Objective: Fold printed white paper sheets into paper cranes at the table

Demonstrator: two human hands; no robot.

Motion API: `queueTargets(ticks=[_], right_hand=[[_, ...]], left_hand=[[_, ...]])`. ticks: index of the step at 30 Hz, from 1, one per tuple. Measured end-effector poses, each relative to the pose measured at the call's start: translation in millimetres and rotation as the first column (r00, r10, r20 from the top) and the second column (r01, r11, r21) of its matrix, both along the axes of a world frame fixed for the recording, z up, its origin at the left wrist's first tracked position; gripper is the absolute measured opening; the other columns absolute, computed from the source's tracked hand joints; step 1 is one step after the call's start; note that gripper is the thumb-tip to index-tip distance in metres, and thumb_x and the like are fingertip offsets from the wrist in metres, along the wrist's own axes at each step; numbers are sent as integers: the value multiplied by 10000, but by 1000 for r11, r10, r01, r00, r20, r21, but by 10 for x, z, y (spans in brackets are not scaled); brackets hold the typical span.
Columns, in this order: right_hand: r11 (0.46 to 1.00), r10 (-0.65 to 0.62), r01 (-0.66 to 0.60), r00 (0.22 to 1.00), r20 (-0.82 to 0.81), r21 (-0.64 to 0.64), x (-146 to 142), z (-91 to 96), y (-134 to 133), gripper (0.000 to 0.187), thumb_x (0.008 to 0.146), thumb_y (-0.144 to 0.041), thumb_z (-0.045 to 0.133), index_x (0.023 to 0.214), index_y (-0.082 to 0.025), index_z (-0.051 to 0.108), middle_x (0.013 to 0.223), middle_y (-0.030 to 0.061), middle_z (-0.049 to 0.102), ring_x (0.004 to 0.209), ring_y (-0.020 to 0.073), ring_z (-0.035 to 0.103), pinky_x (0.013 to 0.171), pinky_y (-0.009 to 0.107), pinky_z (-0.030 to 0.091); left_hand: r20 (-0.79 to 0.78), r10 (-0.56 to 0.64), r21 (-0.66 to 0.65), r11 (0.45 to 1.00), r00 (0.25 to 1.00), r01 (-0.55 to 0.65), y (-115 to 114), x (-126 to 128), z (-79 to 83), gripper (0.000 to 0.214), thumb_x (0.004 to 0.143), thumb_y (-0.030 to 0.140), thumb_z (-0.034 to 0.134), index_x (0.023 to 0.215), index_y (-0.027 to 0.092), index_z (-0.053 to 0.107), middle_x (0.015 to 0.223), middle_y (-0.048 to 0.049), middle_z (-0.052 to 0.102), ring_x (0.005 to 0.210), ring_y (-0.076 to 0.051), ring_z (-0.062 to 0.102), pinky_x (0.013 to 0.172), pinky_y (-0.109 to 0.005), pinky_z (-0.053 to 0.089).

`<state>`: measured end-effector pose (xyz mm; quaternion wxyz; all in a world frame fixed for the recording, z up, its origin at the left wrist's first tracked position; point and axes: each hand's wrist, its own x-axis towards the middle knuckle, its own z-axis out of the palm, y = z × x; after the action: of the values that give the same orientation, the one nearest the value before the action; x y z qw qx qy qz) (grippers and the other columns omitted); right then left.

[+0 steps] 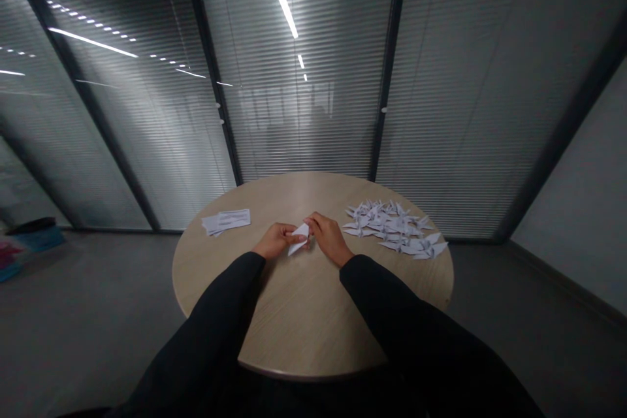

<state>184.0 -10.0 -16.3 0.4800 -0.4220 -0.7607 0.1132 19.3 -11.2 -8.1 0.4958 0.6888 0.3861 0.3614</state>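
Folded paper (303, 230), small and white, is held over the middle of the desk (304, 313). The left hand (275, 240) pinches it between thumb and fingers; the right hand (330, 238) has its fingertips bunched at the paper's edge (whether they grip it too, I cannot tell). On the desk's right side lies a crowded spread of pointed paper shapes (392, 228), overlapping and apparently finished. On the desk's left side, flat paper slips (234, 218) rest in a loose stack, not yet folded. Judging by both groups, much looks done, one piece is partway, and a smaller stack is left.
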Motion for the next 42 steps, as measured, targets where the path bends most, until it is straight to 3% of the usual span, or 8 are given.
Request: queueTargets(ticks=[4,8,13,18,23,30,35,42], right_hand=[[986,99,-120,979,-176,-114,-7,-23,14,167,864,-360,454,852,-201,503,651,-22,566,607,118,534,602,228,395],[960,119,-183,951,-286,-211,-63,-71,27,288,775,-431,570,915,-199,470,738,-11,580,662,123,545,619,240,431],[941,183,-256,935,-302,-222,-104,-80,27,282,734,-438,610,802,-172,548,746,0,589,680,117,540,659,249,437],[937,219,-299,905,-364,-182,-80,-82,61,268,698,-394,662,803,-151,623,795,30,647,722,130,567,719,268,426],[910,269,-378,851,-451,-171,-55,-117,115,268,672,-400,680,768,-153,638,759,19,645,701,133,564,680,259,428],[882,268,-426,805,-530,-201,-47,-136,137,266,660,-408,688,692,-154,614,688,-3,607,626,116,544,621,246,425],[886,269,-425,798,-539,-188,-52,-133,129,255,663,-397,686,689,-154,615,660,-12,597,600,106,531,610,239,422],[933,226,-322,871,-436,-160,-35,-85,90,242,699,-391,653,679,-152,623,652,-1,601,610,114,527,594,230,401]], left_hand=[[57,106,58,992,993,-109,58,-23,-44,483,601,519,693,764,65,707,598,-66,643,482,-107,482,484,-227,309],[127,195,152,965,972,-214,132,-64,-64,443,608,510,692,739,87,720,618,-45,649,562,-136,532,570,-249,373],[223,115,176,972,968,-156,162,-63,-87,351,602,435,730,792,140,743,878,-89,705,875,-228,600,829,-325,408],[261,103,99,986,960,-132,121,-53,-84,410,618,447,725,878,131,733,1009,-133,683,1002,-269,580,932,-381,363],[298,69,54,995,952,-89,99,-42,-80,433,653,452,704,924,115,719,1107,-154,642,1071,-280,554,989,-396,315],[316,11,68,997,949,-35,94,-25,-85,428,707,446,665,991,128,697,1099,-127,651,1062,-258,558,984,-388,329],[279,53,101,991,959,-84,79,-7,-56,469,670,462,687,1005,133,689,1038,-103,673,959,-239,587,897,-355,391],[184,242,201,939,953,-278,97,-62,-10,303,613,414,727,674,120,685,655,-37,641,644,-146,557,674,-266,413]])
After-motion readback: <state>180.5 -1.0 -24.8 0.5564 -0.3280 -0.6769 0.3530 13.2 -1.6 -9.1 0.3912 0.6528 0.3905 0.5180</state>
